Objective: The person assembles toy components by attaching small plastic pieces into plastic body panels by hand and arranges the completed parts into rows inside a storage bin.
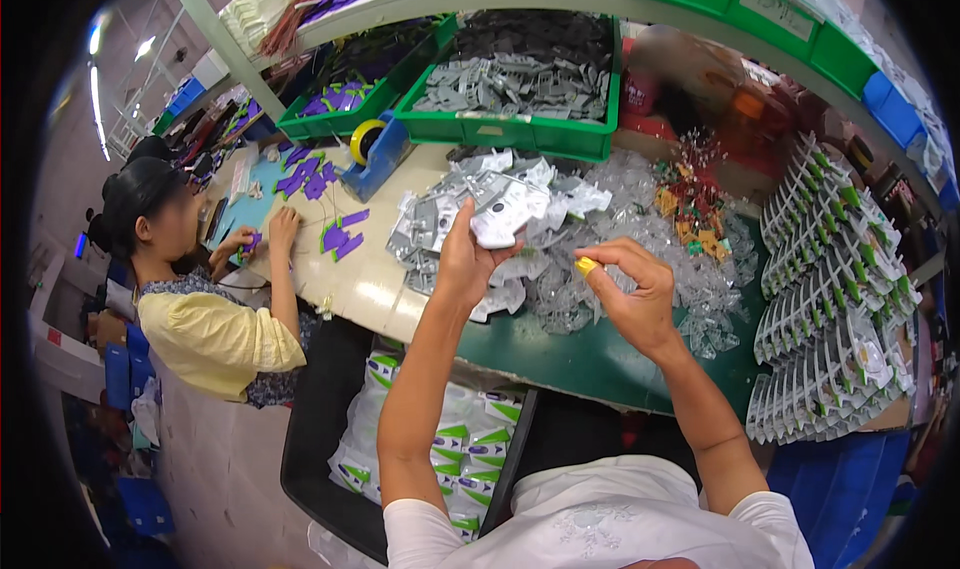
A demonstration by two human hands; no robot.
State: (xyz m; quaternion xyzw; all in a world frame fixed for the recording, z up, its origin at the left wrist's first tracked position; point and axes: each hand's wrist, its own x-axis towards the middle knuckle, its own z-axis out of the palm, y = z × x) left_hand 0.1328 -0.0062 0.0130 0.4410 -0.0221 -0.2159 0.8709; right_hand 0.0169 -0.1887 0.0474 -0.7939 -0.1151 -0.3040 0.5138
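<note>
My left hand point(465, 261) grips a white and grey moulded plastic part point(512, 219) with a small dark hole, held up over the bench. Thumb and forefinger of my right hand point(640, 294) come together in a pinch to the right of it. Bright yellow material point(586, 265) shows at those fingertips; whether it is held or worn on a finger, I cannot tell. Beyond my left hand is a pile of similar white and grey parts point(420, 231). Under and past my right hand spreads a heap of clear plastic pieces point(570, 294).
Green bins point(515, 134) of grey parts stand at the back, beside a blue tape dispenser point(375, 164). Stacked white-green pieces point(825, 299) rise at right. A black crate point(310, 449) of bagged items sits below the bench. A co-worker point(215, 319) handles purple parts at left.
</note>
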